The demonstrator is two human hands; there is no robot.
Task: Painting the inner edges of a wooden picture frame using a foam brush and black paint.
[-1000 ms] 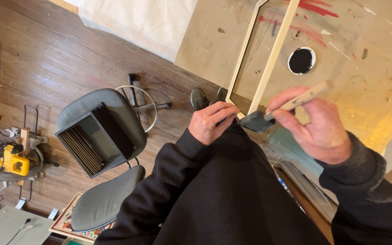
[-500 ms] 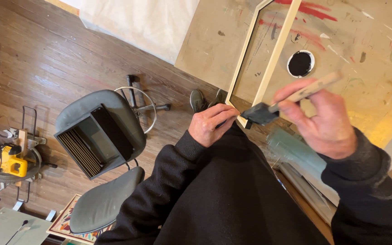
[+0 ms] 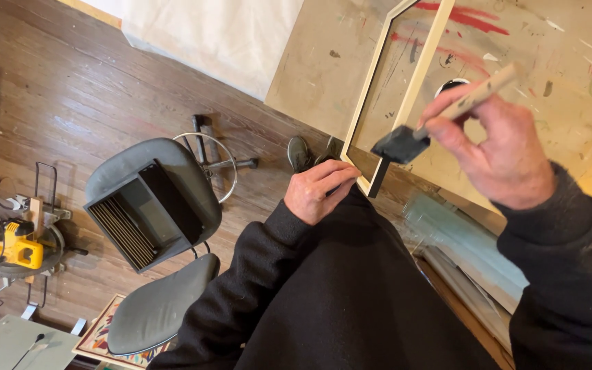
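The right hand (image 3: pixel 498 151) pinches a foam brush (image 3: pixel 440 116), its handle slanting up-right and dark head pointing down-left. The left hand (image 3: pixel 318 190) clasps the pale wooden frame (image 3: pixel 419 75) at its black-painted corner

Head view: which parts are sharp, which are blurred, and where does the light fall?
Head view: the right hand and its grey foam brush with wooden handle are slightly motion-blurred; the left hand on the pale wooden frame is sharper; the grey office chair is crisp; soft daylight brightens the brown wooden floor at upper left, with no harsh glare.
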